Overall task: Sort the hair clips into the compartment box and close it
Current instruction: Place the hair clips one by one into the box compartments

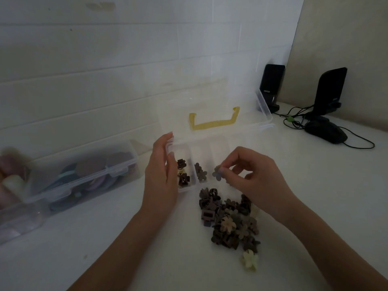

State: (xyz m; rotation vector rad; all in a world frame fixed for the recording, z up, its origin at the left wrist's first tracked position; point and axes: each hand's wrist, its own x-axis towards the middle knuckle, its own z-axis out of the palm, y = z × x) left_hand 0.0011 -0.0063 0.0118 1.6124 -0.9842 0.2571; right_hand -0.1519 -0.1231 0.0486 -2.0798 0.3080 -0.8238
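Observation:
A clear compartment box stands open on the white table, its lid with a yellow handle tilted back. My left hand rests flat against the box's left wall, fingers straight. Dark square clips lie in the leftmost compartment, and flower clips in the one beside it. My right hand pinches a grey flower-shaped hair clip just above the box's front edge. A pile of brown, grey and beige hair clips lies in front of the box, under my right wrist.
A shut clear case full of coloured items lies at the left, with another container in front of it. Two black speakers, a black mouse and cables sit at the back right. A tiled wall runs behind.

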